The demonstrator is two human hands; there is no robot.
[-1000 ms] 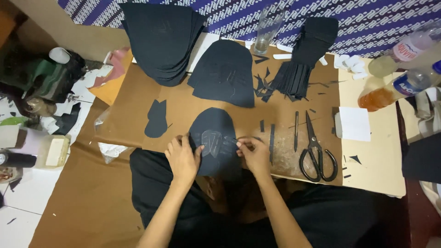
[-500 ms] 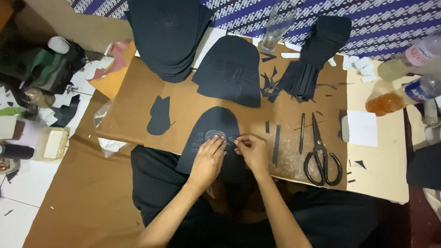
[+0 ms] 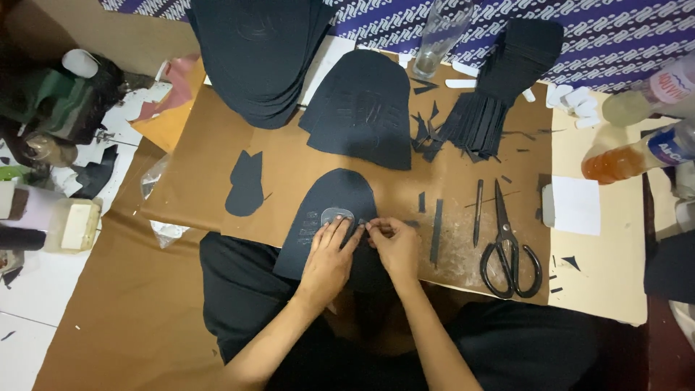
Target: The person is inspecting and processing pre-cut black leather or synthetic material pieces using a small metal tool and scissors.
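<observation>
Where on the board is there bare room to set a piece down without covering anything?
Bare board: between the small cutout and the top stack, and between the domed piece under both hands and the upper piece. Crowded: scraps and scissors at right.

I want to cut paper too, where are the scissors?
In the head view, the black scissors lie on the brown board, on the right side, just right of a thin dark stick and left of a white paper square.

matt black fabric piece (image 3: 334, 210), brown paper sheet (image 3: 289, 163), metal scissors (image 3: 507, 242).
</observation>
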